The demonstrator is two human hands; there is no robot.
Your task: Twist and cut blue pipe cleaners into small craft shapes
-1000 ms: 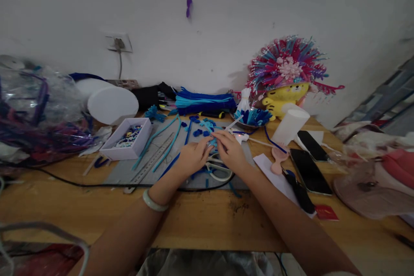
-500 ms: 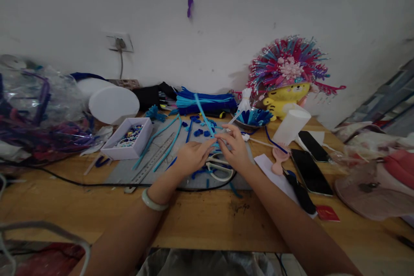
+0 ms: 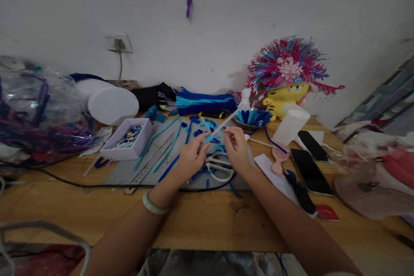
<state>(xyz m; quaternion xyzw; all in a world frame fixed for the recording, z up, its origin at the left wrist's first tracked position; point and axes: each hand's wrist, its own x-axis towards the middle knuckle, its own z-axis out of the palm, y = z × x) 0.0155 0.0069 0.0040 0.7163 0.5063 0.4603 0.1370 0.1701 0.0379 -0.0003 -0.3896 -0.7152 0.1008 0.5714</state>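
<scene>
Wooden counter [image 3: 200,224] bearing a grey mat [image 3: 121,174]. Above the mat: left hand [image 3: 193,153], thumb and fingertips pinching a strip [image 3: 225,123] and a blue piece [image 3: 211,137]; right hand [image 3: 237,146], just beside, fingers curled, whether gripping anything cannot be told. Strip: whitish, slender, straight, long axis slanting away and rightward. Blue piece: light-toned, small, at the left fingertips.

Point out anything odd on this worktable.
Dark marks blotch the table in front of the grey mat, like stains or scuffs. A black cable also trails along the mat's near edge, perhaps in the way.
</scene>
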